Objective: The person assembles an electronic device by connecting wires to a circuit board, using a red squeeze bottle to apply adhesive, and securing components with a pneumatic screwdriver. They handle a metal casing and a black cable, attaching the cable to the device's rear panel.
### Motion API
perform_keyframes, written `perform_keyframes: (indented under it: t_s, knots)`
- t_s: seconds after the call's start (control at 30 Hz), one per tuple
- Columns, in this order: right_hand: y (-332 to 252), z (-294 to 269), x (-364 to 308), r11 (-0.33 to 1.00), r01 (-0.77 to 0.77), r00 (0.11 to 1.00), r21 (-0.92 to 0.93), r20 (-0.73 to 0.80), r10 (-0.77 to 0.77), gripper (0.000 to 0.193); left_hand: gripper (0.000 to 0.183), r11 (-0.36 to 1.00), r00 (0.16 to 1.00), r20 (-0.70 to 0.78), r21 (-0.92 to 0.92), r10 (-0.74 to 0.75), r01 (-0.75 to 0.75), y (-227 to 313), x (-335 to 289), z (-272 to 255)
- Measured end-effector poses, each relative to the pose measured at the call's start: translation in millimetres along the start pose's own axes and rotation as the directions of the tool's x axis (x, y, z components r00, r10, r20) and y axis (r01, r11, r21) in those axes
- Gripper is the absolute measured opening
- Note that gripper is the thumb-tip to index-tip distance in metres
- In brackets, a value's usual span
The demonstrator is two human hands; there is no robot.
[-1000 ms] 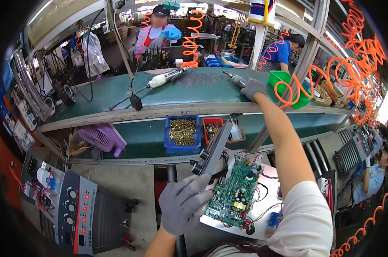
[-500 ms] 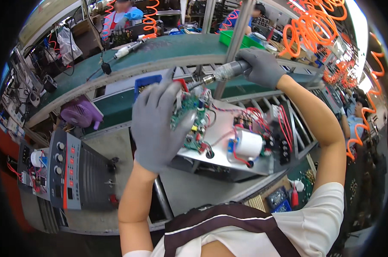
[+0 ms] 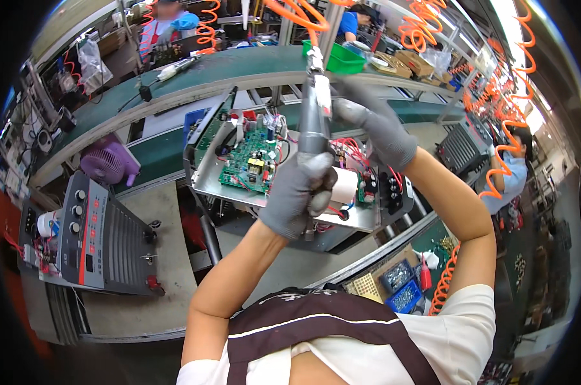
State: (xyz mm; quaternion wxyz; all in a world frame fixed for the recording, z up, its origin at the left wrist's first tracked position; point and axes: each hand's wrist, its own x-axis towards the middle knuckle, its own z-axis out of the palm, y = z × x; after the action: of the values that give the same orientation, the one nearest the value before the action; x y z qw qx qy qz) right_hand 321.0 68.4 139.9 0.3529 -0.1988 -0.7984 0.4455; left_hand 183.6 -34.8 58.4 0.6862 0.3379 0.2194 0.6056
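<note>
My left hand [image 3: 300, 192], in a grey glove, is closed around the lower part of a dark pneumatic screwdriver [image 3: 315, 109]. The tool stands nearly upright, its silver top joined to an orange coiled air hose [image 3: 303, 16]. Beside its upper part is my right hand [image 3: 380, 125], also gloved; its fingers are blurred but look stretched out, apart from the thumb. Below both hands lies an open metal chassis [image 3: 207, 183] with a green circuit board [image 3: 248, 154], a white cylindrical part [image 3: 345, 185] and red wires. My left hand hides part of the chassis and the tool's lower end.
At left stands a grey machine with knobs [image 3: 114, 237], near a purple fan [image 3: 107, 162]. Blue trays of small screws [image 3: 402, 298] and a red bottle [image 3: 425, 274] lie at lower right. A green bin [image 3: 343, 59] sits on the far bench. Co-workers are in the background.
The screwdriver has swung from slanting over the circuit board to nearly upright. My left hand has moved right from the board and closed on it; my right hand has come off its rear end.
</note>
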Motion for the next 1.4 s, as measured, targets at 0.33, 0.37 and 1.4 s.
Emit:
perform_keyframes:
  t_s: [0.33, 0.37, 1.4]
  knots:
    - [13.3, 24.0, 14.8, 0.656, -0.427, 0.902, 0.622, 0.246, 0.354, 0.053, 0.036, 0.463, 0.981, 0.163, 0.865, 0.106, -0.193, 29.4, 7.5, -26.9]
    - [11.3, 17.8, 19.9, 0.703, -0.423, 0.906, 0.572, 0.272, 0.324, 0.051, 0.031, 0.199, 0.938, 0.265, 0.930, 0.223, -0.310, 36.9, 5.9, -47.7]
    - [81.5, -8.1, 31.5, 0.698, -0.696, 0.583, -0.170, 0.434, 0.687, 0.051, 0.031, -0.569, 0.724, -0.110, 0.543, 0.681, 0.618, 102.9, 27.2, -177.2]
